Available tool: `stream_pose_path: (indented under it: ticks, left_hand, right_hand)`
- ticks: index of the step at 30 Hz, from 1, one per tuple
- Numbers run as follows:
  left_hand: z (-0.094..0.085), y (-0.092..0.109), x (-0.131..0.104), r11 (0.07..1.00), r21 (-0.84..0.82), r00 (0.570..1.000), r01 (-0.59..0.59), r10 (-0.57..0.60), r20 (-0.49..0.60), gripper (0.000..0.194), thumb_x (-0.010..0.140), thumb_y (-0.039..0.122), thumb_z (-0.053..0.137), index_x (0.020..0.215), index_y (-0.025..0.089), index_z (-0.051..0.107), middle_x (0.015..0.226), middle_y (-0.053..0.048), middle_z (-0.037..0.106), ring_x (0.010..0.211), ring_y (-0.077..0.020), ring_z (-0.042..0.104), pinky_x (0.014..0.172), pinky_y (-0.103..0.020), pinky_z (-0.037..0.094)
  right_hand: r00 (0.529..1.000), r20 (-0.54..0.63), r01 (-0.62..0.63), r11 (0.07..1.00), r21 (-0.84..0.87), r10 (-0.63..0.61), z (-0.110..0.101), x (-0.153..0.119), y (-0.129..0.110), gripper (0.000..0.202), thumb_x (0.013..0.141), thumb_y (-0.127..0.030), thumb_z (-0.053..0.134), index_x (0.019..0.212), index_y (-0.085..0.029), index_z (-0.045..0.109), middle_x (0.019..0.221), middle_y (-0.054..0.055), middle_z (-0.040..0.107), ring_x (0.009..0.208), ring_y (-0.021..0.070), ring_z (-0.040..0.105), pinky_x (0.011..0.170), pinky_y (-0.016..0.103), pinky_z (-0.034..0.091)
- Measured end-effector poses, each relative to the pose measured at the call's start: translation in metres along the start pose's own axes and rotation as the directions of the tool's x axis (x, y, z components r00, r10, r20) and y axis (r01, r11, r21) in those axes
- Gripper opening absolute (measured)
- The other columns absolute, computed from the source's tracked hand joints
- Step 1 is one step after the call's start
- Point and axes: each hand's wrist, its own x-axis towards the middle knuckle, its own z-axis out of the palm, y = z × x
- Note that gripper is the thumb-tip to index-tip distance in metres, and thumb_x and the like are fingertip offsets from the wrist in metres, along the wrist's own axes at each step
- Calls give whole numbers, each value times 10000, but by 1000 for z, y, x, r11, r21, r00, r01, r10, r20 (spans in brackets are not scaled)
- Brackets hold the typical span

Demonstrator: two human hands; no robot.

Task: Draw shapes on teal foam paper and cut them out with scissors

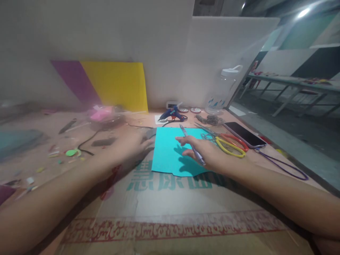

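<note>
A turquoise craft sheet (167, 152) with an uneven lower edge lies flat on the printed cardboard. Over its right part is my right hand (198, 148), which holds a pen (198, 156) slanting across the palm. The thumb and index finger stretch out to the left, and their shadow falls on the sheet. My left hand (132, 141) is beside the sheet's left edge, smeared by motion. How its fingers are set, and whether they hold anything, cannot be made out. Scissors with yellow and orange handles (231, 147) lie to the right of my right hand.
A blue glue gun (170, 113) rests behind the sheet. A phone (244, 134) with a purple strap and a clear bottle (219, 92) stand or lie at right. Yellow (119, 85) and purple (77, 81) sheets lean on the back wall. Scraps litter the left.
</note>
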Motion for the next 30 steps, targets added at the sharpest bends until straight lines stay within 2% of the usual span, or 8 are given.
stream_pose_path:
  ticks: [4, 8, 14, 20, 23, 25, 27, 30]
  left_hand:
    - [17, 17, -4, 999, -28, 987, 22, -17, 161, 426, 953, 541, 454, 895, 209, 714, 931, -82, 760, 830, -262, 683, 690, -314, 433]
    - [22, 14, -1, 970, -226, 978, 91, -44, 206, 405, 902, 574, 527, 853, 195, 662, 752, -49, 715, 661, -214, 663, 593, -285, 444]
    - [28, 21, -3, 801, -493, 922, 341, -181, 342, 445, 833, 652, 573, 812, 210, 530, 515, 60, 478, 363, -101, 410, 362, -211, 299]
    - [27, 27, -6, 858, -419, 936, 297, -175, 306, 372, 809, 572, 577, 755, 221, 467, 528, 48, 514, 377, -106, 436, 362, -203, 301]
    - [26, 25, -7, 879, -415, 960, 235, -141, 243, 356, 835, 548, 560, 743, 218, 466, 547, 41, 513, 421, -117, 479, 408, -211, 333]
    - [22, 23, -6, 889, -413, 968, 196, -109, 224, 348, 846, 542, 545, 751, 215, 477, 558, 37, 520, 449, -125, 493, 433, -218, 353]
    - [12, 24, -4, 900, -397, 971, 181, -99, 219, 325, 846, 531, 542, 795, 211, 521, 572, 34, 542, 475, -137, 500, 449, -226, 363]
    - [-15, 27, -2, 921, -352, 979, 163, -106, 176, 284, 819, 485, 599, 833, 202, 620, 616, 20, 600, 535, -161, 532, 477, -241, 378]
  right_hand:
    - [970, 240, -15, 979, 202, -34, 13, -3, 2, 163, 1001, -345, 566, 1003, -243, 439, 1580, 207, 464, 1482, 244, 428, 1141, 458, 409]
    - [920, 370, -12, 931, 364, -133, 10, -4, -6, 192, 1008, -343, 568, 981, -258, 398, 1599, 217, 430, 1512, 225, 374, 1176, 481, 345]
    - [937, 296, 12, 865, 502, -184, 11, -4, -6, 288, 996, -442, 590, 1032, -262, 368, 1659, 259, 279, 1484, 245, 424, 1149, 497, 365]
    - [936, 295, -105, 650, 752, -191, 9, -10, -15, 423, 977, -666, 476, 972, -252, 391, 1374, 221, 643, 1382, 275, 552, 1106, 559, 410]
    - [979, 153, 11, 780, 625, -137, 8, -10, -16, 375, 934, -569, 633, 955, -241, 452, 1507, 222, 538, 1405, 281, 522, 1131, 546, 388]
    - [960, 225, 23, 845, 534, -169, 8, -12, -19, 334, 909, -492, 699, 928, -229, 495, 1484, 216, 567, 1395, 277, 532, 1117, 505, 415]
    - [924, 319, -27, 798, 602, -209, 11, -16, -25, 303, 969, -486, 617, 890, -215, 507, 1302, 201, 702, 1202, 256, 684, 985, 441, 532]
    - [982, 87, 65, 729, 682, -169, 15, -24, -36, 320, 1039, -487, 481, 911, -197, 532, 1101, 148, 772, 753, 168, 759, 673, 304, 592]
